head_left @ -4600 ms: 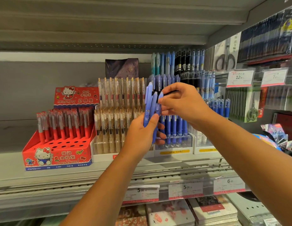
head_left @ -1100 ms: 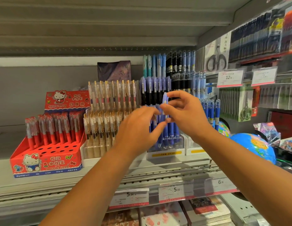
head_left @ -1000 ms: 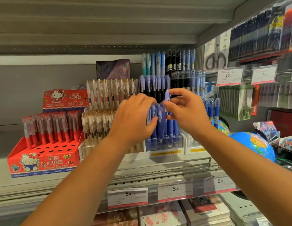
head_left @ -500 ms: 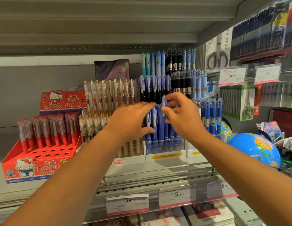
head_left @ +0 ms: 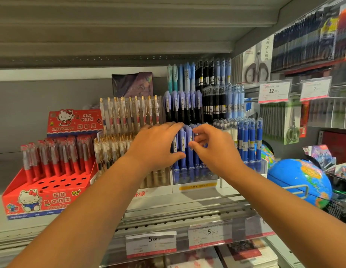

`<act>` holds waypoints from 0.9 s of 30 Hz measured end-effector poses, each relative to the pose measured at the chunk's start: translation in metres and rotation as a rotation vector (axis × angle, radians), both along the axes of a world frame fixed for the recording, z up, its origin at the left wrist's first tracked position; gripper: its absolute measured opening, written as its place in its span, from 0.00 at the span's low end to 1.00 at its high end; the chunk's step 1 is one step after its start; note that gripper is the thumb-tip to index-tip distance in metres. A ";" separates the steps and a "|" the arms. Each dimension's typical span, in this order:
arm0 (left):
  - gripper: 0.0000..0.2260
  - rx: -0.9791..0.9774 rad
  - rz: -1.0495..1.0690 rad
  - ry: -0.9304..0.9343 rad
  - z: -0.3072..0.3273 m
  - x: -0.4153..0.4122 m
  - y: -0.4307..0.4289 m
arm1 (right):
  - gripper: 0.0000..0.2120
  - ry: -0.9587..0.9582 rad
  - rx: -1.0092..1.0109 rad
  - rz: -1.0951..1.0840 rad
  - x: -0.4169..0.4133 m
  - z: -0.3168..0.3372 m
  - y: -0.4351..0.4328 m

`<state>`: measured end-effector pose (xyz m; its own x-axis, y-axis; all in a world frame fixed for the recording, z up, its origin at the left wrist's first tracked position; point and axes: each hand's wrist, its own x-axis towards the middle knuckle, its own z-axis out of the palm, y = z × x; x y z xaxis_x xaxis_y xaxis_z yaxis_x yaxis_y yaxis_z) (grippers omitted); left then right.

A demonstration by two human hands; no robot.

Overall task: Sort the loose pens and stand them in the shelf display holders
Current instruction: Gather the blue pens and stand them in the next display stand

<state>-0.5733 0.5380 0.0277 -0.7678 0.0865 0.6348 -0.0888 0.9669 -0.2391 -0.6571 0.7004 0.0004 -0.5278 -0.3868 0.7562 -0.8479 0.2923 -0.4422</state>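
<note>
Blue pens [head_left: 183, 147] stand upright in the clear holder [head_left: 195, 177] on the shelf [head_left: 187, 201]; your left hand [head_left: 156, 146] lays straight fingers against them, your right hand [head_left: 214, 151] pinches one with curled fingers.

Warm dim light; soft blur, edges bowed

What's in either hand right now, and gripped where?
Right hand pinches a blue pen by its upper barrel, standing in the holder; left hand only rests flat against the neighbouring pens.
</note>
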 end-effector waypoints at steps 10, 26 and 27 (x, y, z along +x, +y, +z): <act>0.27 0.087 -0.091 0.136 -0.011 0.001 0.032 | 0.28 0.121 0.203 -0.198 -0.003 0.009 0.009; 0.27 0.126 -0.043 0.074 -0.007 -0.002 0.034 | 0.22 0.158 0.509 -0.197 -0.007 0.051 0.028; 0.27 0.119 -0.043 0.081 -0.007 -0.003 0.034 | 0.25 0.151 0.517 -0.191 -0.008 0.049 0.028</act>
